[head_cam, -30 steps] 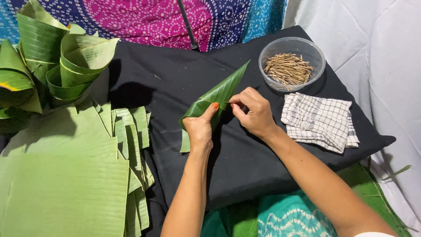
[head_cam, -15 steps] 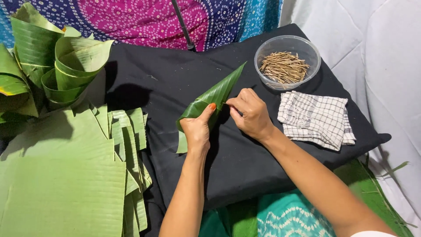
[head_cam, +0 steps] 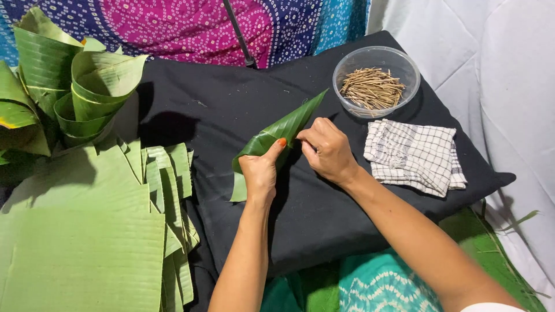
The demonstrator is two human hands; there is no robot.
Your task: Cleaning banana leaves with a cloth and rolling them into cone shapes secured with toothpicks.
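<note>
A green banana leaf piece (head_cam: 276, 134), folded into a long pointed shape, lies on the black cloth-covered surface (head_cam: 231, 110). My left hand (head_cam: 261, 170) pinches its lower part, thumb on top. My right hand (head_cam: 327, 151) grips the leaf's middle edge from the right, fingers curled against it. The leaf's tip points up and right toward a clear plastic bowl (head_cam: 377, 81) holding several thin brown sticks.
A folded checked cloth (head_cam: 413, 156) lies to the right of my hands. Rolled leaf cones (head_cam: 87, 92) are stacked at the far left. Flat cut leaf sheets (head_cam: 87, 231) are piled at the near left. Patterned fabric (head_cam: 202, 26) hangs behind.
Both hands stay on the leaf. The view shifted slightly, and my right hand's fingers have adjusted along the leaf's edge.
</note>
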